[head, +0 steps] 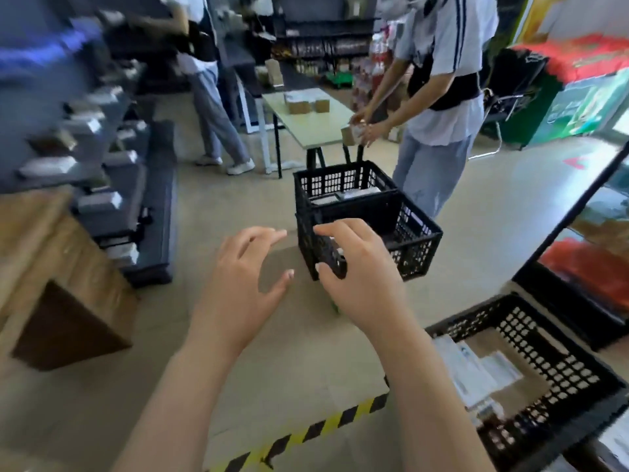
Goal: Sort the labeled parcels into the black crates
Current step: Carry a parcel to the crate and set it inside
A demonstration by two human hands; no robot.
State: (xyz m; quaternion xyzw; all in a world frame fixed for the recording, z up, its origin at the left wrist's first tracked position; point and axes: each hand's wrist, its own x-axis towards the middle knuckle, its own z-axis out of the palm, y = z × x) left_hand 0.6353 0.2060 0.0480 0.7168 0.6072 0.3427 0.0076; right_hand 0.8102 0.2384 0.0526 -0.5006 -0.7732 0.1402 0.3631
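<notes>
A black perforated plastic crate (417,248) is seen directly beyond the right hand (357,277), whose grip cannot be told; the left hand (238,277), spread and empty, is farther left.

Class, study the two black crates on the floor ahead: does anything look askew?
Yes. The nearer black crate sits twisted against the farther black crate, so their edges are not parallel, and its rim seems to overlap the farther one. Nothing looks spilled.

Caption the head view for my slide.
Left hand open, right hand at the central black crate; parcels lie in the lower-right crate.
</notes>
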